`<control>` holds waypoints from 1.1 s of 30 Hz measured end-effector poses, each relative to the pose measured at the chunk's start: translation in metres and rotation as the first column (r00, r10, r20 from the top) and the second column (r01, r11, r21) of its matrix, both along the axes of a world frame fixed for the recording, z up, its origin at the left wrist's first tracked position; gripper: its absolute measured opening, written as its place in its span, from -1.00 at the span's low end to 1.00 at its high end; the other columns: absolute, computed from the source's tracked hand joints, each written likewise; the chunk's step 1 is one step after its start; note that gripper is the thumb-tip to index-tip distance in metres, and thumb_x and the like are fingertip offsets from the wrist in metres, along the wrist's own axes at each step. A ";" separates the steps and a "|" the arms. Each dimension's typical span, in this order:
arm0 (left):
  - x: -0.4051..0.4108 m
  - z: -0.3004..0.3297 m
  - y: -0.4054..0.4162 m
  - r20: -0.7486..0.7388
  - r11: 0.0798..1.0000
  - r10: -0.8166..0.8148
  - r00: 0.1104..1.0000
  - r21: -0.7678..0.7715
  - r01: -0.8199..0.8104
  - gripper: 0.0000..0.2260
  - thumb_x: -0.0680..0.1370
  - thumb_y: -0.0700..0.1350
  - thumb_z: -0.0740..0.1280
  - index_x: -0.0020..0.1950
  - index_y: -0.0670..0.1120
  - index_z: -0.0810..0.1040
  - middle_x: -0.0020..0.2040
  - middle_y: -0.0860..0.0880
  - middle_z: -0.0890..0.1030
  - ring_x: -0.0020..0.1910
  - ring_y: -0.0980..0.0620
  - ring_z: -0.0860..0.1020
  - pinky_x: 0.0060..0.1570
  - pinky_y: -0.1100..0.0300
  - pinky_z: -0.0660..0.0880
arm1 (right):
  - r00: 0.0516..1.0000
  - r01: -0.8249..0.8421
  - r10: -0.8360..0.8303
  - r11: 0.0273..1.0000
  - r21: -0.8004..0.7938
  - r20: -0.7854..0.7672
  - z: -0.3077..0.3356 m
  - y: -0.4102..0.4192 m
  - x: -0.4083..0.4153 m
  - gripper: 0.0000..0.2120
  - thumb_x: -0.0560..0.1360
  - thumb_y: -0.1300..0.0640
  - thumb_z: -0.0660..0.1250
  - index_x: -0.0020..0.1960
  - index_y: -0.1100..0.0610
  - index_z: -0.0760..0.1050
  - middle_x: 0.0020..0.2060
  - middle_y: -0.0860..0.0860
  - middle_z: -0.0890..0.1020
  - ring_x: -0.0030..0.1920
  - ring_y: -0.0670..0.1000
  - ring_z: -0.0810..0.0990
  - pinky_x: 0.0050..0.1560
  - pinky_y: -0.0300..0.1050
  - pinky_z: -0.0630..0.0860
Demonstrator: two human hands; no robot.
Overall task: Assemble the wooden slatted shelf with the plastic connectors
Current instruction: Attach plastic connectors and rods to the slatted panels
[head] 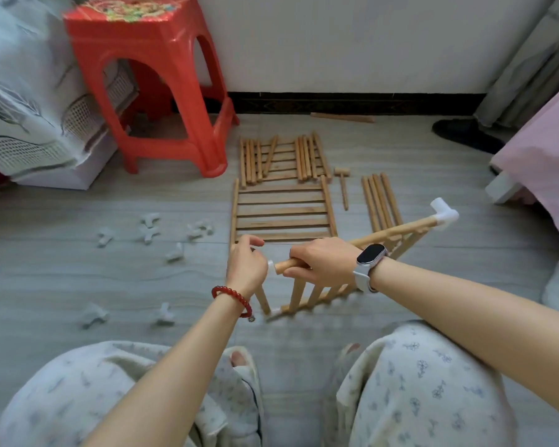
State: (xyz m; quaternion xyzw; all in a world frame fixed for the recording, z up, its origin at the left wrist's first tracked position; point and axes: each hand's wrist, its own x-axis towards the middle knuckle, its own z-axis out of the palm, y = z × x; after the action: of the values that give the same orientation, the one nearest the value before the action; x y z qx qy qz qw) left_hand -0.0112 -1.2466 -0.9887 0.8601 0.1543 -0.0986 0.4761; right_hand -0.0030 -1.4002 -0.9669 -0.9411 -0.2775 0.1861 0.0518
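Between both hands (323, 258), slatted panel (317, 291).

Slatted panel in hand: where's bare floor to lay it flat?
Bare floor left of the left hand, between the upper connector scatter and the two lower connectors. Also a strip between the dowel bundle and the pink bedding. Crowded straight ahead: flat panel, stacked slats, mallet.

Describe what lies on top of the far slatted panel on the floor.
Two bundles of loose wooden rods lie across the far slatted panel, with one rod slanting between them. The slats beneath the bundles are covered.
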 end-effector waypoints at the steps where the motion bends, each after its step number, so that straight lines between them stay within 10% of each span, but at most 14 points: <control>1: 0.002 -0.001 0.000 -0.028 0.997 0.060 0.998 -0.054 -0.062 -0.82 0.62 -0.22 0.12 0.18 -0.13 0.42 0.17 -0.10 0.45 0.04 -0.01 0.44 0.00 0.15 0.39 | 1.000 0.004 -0.004 1.000 0.006 -0.011 0.001 0.001 0.000 -0.68 0.58 -0.16 0.09 -0.05 0.09 0.40 -0.22 -0.04 0.50 -0.22 0.03 0.46 -0.25 -0.08 0.37; 26: 0.011 -0.008 -0.014 0.112 0.937 0.216 0.970 0.256 -0.238 -0.81 0.64 -0.18 0.08 0.14 -0.17 0.44 -0.12 -0.06 0.46 -0.19 0.00 0.39 -0.47 0.31 0.17 | 0.990 0.022 -0.036 0.995 0.102 0.138 -0.014 0.001 -0.009 -0.69 0.60 -0.10 0.04 -0.13 0.12 0.33 -0.25 0.00 0.52 -0.32 0.08 0.44 -0.39 -0.08 0.22; 33: 0.009 -0.009 -0.021 0.127 0.936 0.209 0.970 0.261 -0.236 -0.82 0.64 -0.17 0.06 0.13 -0.16 0.42 -0.14 -0.06 0.46 -0.18 -0.02 0.38 -0.33 0.21 0.22 | 0.988 -0.017 -0.001 0.994 0.109 0.156 -0.020 0.001 -0.009 -0.70 0.60 -0.09 0.05 -0.11 0.12 0.34 -0.27 0.00 0.49 -0.33 0.07 0.43 -0.35 -0.08 0.24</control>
State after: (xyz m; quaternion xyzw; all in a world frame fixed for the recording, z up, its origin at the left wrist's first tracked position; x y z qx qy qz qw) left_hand -0.0018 -1.2678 -0.9975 0.8985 0.2396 0.0201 0.3674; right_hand -0.0120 -1.3990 -0.9869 -0.9474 -0.2942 0.0967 0.0807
